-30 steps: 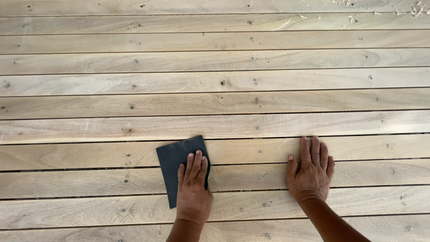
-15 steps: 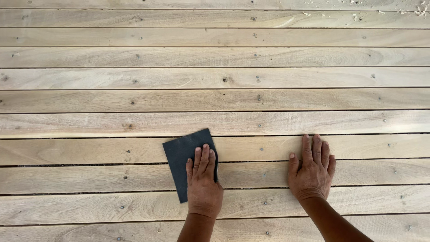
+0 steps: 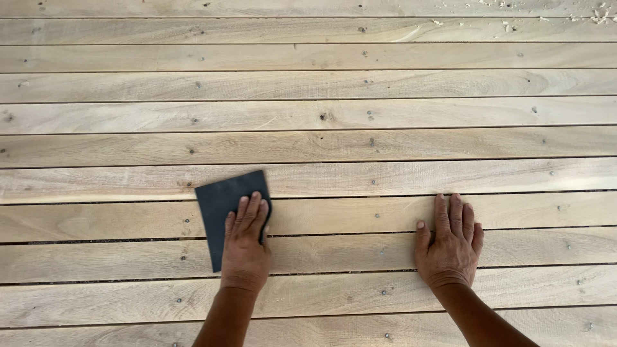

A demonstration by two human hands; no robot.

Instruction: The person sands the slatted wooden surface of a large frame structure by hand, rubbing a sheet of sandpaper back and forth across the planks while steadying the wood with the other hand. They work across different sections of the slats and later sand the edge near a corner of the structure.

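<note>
— What does the left hand [image 3: 245,247] have under it?
— A dark sheet of sandpaper [image 3: 222,212], lying flat on the pale wooden planks [image 3: 321,148]. The palm and straight fingers press down on it; nothing is pinched or clasped.
— Where does the sheet lie?
— Left of the middle, toward the near edge of the planking, across two boards.
— And the right hand [image 3: 450,243]?
— Spread open, flat on bare wood, well apart from the sheet, holding nothing.

Pale unfinished wooden planks [image 3: 321,144] run side by side with small nail heads [image 3: 371,141]; wood shavings [image 3: 601,14] lie at the far right edge
</note>
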